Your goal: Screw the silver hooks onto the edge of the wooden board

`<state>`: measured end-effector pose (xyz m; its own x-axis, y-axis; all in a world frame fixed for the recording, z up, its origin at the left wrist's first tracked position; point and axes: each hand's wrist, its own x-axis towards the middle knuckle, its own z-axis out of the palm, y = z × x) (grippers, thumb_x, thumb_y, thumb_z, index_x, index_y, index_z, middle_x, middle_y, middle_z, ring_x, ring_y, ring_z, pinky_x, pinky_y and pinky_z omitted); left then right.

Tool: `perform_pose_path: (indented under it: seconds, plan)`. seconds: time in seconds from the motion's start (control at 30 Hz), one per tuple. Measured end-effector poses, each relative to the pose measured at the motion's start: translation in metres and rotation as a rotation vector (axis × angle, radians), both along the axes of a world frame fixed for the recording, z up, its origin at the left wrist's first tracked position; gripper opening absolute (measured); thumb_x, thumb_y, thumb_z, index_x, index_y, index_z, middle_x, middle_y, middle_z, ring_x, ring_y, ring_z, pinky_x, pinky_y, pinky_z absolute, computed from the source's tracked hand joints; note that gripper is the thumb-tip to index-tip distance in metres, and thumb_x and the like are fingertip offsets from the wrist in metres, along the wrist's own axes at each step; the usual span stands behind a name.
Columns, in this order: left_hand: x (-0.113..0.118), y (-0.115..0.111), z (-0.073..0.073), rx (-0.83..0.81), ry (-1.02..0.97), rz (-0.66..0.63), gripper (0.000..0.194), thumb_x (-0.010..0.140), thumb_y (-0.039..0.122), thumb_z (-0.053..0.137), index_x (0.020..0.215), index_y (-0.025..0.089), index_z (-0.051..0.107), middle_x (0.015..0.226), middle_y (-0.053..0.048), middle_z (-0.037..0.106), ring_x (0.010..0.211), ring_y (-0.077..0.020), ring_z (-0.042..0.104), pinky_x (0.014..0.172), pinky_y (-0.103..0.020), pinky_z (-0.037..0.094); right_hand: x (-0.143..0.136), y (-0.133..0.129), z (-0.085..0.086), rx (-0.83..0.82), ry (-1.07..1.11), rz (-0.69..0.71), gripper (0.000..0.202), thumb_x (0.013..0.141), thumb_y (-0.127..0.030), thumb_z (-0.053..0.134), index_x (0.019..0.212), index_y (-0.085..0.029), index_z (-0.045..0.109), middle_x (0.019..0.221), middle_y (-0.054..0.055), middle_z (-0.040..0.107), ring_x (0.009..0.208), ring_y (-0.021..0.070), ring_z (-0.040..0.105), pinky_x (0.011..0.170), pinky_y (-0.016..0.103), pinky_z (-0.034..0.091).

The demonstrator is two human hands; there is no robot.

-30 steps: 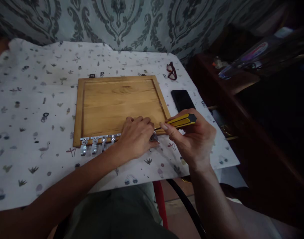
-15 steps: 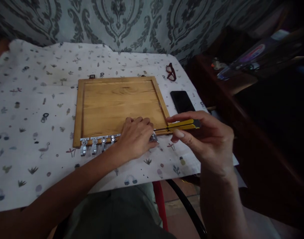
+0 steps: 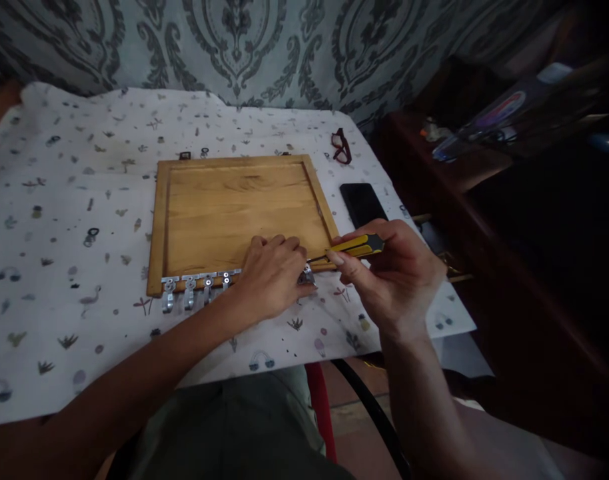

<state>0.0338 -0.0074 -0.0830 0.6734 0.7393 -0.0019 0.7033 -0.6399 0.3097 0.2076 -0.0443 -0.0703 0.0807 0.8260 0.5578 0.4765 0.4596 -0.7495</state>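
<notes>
While our left hand lies over the near edge of the board, our right hand has the screwdriver, coming in from the right. Right fingers: narrow pinch, thumb and fingertips closed on the yellow-and-black handle, shaft pointing left. Tip ends by the left fingers, near the metal bit there (contact is hidden, we can't call it). Left fingers: bent, side by side, knuckles up, over the board; thumb sits lower, past the edge, with the metal bit showing between it and the index finger. Whether they grip it, we can't tell. Hooks: four in a row left of the left hand, along the board's near edge, curved ends overhanging it. Board lies flat on the cloth. Phone is just beyond the right hand, glasses farther back, both right of the board.
</notes>
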Motion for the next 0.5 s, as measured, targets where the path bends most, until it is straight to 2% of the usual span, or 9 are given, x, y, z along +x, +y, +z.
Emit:
perform_pose_path:
  seconds: [0.3, 0.5]
  plan:
    - [0.003, 0.001, 0.01, -0.029, 0.059, -0.001, 0.042, 0.095, 0.051, 0.071, 0.114, 0.014, 0.072, 0.114, -0.013, 0.072, 0.114, -0.0345, 0.066, 0.093, -0.05, 0.05, 0.0, -0.001, 0.0, -0.045, 0.018, 0.042, 0.026, 0.084, -0.039, 0.087, 0.086, -0.026, 0.063, 0.076, -0.004, 0.063, 0.057, 0.0115, 0.057, 0.049, 0.028, 0.048]
    - [-0.008, 0.007, 0.03, -0.123, 0.045, 0.002, 0.033, 0.095, 0.042, 0.072, 0.116, 0.016, 0.073, 0.115, -0.01, 0.073, 0.109, -0.0309, 0.07, 0.091, -0.046, 0.054, -0.003, 0.002, 0.003, -0.073, 0.025, 0.032, 0.034, 0.082, -0.046, 0.087, 0.081, -0.024, 0.061, 0.071, -0.005, 0.06, 0.055, 0.0108, 0.055, 0.048, 0.027, 0.046]
